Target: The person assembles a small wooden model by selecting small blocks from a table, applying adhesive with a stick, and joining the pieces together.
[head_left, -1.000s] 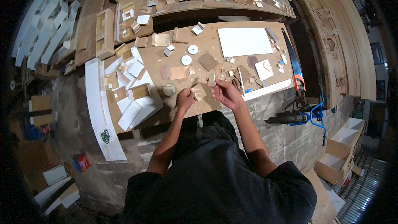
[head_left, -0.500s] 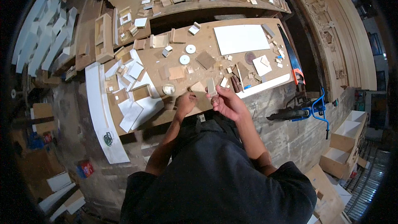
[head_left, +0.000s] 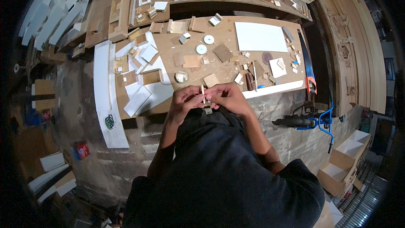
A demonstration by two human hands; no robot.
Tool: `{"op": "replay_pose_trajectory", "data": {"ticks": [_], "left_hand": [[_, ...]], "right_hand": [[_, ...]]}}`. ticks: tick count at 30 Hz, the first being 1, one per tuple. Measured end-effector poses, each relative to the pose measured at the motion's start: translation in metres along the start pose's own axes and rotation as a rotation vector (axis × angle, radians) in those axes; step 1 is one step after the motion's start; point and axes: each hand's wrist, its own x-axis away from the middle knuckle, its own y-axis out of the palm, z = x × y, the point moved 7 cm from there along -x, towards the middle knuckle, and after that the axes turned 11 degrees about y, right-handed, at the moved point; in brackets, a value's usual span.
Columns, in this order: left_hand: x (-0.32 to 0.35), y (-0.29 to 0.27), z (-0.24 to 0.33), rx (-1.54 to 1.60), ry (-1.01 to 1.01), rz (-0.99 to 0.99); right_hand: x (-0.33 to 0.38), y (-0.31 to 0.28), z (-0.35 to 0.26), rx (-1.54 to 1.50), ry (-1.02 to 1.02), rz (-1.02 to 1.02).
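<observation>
Just past the near edge of the workbench (head_left: 168,46), my two hands meet in front of my body. Between them a small, thin wooden piece (head_left: 203,93) stands edge-on. The bent fingers of my left hand (head_left: 185,102) pinch it from one side; from the other, my right hand (head_left: 229,98) grips it with thumb and fingers. Whether anything else sits between the fingertips is hidden. Close beyond the hands lie a light wooden square (head_left: 211,80) and a round, clear-looking container (head_left: 181,77) with pale contents.
White panels with small wooden boxes, including an open tray (head_left: 152,76), cover the bench's left. Two white discs, one nearer (head_left: 201,49), lie mid-bench. A white sheet (head_left: 260,36) is at the back right, beside a handsaw (head_left: 311,85). A blue bicycle (head_left: 325,120) stands right.
My left hand has come up from the bench to join the right on the wooden piece. The piece has turned from its broad face to its edge. The view has shifted.
</observation>
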Motion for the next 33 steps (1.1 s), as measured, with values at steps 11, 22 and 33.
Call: {"op": "replay_pose_trajectory", "data": {"ticks": [11,22,33], "left_hand": [[0.009,0.002,0.027,0.190,0.045,0.129],[0.017,-0.012,0.032,0.443,0.122,0.124],[0.028,-0.057,0.038,0.412,0.339,0.366]], "right_hand": [[0.008,0.002,-0.014,-0.184,-0.040,-0.058],[-0.008,-0.016,0.003,-0.043,0.021,0.073],[-0.051,-0.007,0.027,0.144,0.042,0.093]]}}
